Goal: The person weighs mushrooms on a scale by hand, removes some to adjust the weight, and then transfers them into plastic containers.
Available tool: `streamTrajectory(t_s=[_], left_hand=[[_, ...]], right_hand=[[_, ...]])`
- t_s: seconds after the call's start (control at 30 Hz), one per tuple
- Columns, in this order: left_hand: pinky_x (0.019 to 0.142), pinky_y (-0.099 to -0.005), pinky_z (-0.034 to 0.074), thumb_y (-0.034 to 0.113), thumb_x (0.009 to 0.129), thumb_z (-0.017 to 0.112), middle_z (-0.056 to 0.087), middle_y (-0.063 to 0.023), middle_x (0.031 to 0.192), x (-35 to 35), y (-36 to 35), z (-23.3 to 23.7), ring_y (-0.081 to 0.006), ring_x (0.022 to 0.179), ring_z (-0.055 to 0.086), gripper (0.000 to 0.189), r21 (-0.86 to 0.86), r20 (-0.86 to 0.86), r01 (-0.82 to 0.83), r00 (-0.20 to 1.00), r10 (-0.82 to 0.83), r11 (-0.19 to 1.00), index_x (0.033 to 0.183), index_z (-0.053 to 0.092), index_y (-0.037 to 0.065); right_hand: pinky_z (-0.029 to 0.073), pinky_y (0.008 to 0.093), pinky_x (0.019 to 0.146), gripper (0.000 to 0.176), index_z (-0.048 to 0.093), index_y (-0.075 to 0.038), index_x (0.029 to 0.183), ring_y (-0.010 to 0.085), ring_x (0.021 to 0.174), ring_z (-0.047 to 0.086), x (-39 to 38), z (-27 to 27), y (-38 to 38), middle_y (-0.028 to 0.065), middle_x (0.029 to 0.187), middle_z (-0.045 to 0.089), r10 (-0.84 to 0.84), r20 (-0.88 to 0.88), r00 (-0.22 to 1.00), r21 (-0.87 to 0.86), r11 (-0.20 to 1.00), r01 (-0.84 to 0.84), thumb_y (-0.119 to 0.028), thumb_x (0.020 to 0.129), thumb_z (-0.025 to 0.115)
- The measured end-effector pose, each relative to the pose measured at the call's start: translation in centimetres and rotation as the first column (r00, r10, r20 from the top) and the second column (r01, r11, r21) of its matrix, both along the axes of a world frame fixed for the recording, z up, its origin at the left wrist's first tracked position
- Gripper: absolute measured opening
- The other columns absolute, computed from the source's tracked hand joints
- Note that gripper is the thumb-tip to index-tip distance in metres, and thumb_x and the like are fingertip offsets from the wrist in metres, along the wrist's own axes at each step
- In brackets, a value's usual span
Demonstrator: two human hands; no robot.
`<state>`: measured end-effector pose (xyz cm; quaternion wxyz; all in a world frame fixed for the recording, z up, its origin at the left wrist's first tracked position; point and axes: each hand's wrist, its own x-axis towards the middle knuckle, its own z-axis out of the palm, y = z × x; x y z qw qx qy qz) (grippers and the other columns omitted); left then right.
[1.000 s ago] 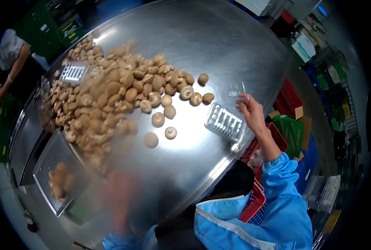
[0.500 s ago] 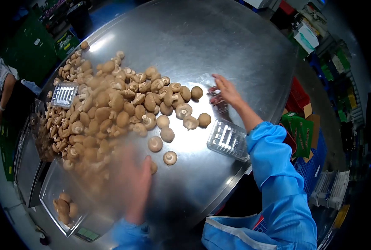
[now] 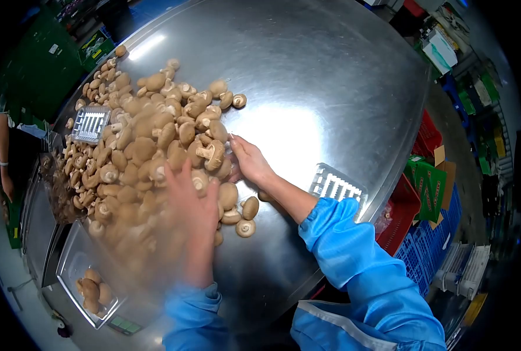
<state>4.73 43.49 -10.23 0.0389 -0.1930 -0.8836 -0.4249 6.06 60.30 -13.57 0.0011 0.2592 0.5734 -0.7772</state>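
A large heap of brown mushrooms (image 3: 143, 149) lies on the left half of a steel table (image 3: 330, 70). My left hand (image 3: 196, 202), slightly blurred, reaches over the near side of the heap with its fingers spread. Against the heap's right edge, my right hand (image 3: 251, 161) is cupped beside several mushrooms, its thumb and fingers apart and some fingertips hidden. Neither hand visibly grips a mushroom. A clear plastic punnet (image 3: 337, 184) sits near the table's right edge, partly behind my right sleeve. Another clear punnet (image 3: 90, 124) rests on the heap's left side.
At the lower left, a clear tray (image 3: 67, 272) holds several mushrooms. Right of the table are a red crate (image 3: 403, 207), a green carton (image 3: 427, 187) and blue crates (image 3: 415, 254). Another person (image 3: 3, 140) stands at the far left.
My right hand has swept leftwards from the bare steel to the heap, and the loose mushrooms there are now bunched closer together. My left hand stays over the near side.
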Motion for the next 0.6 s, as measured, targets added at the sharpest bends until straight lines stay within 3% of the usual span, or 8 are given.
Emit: streamTrajectory(t_s=[0.23,0.37,0.47,0.57,0.6], left_hand=[[0.114,-0.043,0.029,0.012,0.085,0.068,0.032,-0.0205,0.154,2.6,-2.4,2.5,-0.0356,0.141,0.034,0.052,0.123,-0.025,0.003,1.0,0.0,0.992,0.134,0.052,0.002],[0.114,-0.0418,0.03,0.01,0.083,0.068,0.035,-0.021,0.152,4.6,-4.6,4.0,-0.0353,0.139,0.037,0.052,0.196,-0.182,0.11,0.981,-0.074,0.974,0.132,0.054,0.001],[0.114,-0.041,0.031,0.012,0.082,0.069,0.039,-0.0193,0.149,6.3,-6.9,6.1,-0.0326,0.138,0.039,0.058,0.256,-0.148,0.127,0.985,-0.091,0.958,0.136,0.05,0.001],[0.114,-0.0404,0.032,0.013,0.085,0.066,0.041,-0.0179,0.148,7.6,-9.9,5.2,-0.0294,0.137,0.041,0.062,0.525,0.031,0.071,0.994,-0.103,0.848,0.142,0.044,0.0],[0.113,-0.0397,0.034,0.013,0.091,0.059,0.042,-0.0175,0.147,7.9,-11.2,4.9,-0.0271,0.136,0.043,0.061,0.537,0.008,0.102,0.992,-0.126,0.837,0.146,0.038,-0.001]], right_hand=[[0.055,0.0258,0.053,0.045,0.038,-0.013,0.147,0.0141,0.059,0.062,3.9,0.9,-3.1,0.0107,0.096,0.061,-0.064,0.072,0.995,-0.123,0.99,0.072,-0.033,0.108,0.033],[0.055,0.0254,0.054,0.046,0.039,-0.012,0.147,0.0153,0.066,0.066,5.7,4.1,-6.0,0.0119,0.108,0.063,-0.149,-0.014,0.989,-0.103,0.984,0.147,-0.036,0.108,0.031],[0.057,0.0266,0.058,0.048,0.037,-0.013,0.148,0.0168,0.071,0.068,7.1,4.2,-7.7,0.0128,0.113,0.062,-0.141,-0.043,0.989,-0.095,0.986,0.137,-0.038,0.108,0.031],[0.058,0.0276,0.06,0.048,0.034,-0.013,0.15,0.018,0.074,0.069,9.3,5.0,-10.1,0.0124,0.111,0.063,-0.173,-0.03,0.984,-0.164,0.972,0.166,-0.037,0.108,0.032],[0.058,0.0279,0.06,0.046,0.037,-0.011,0.146,0.0185,0.075,0.069,10.0,4.7,-10.9,0.0121,0.109,0.063,-0.183,-0.017,0.983,-0.185,0.967,0.177,-0.037,0.108,0.032]])
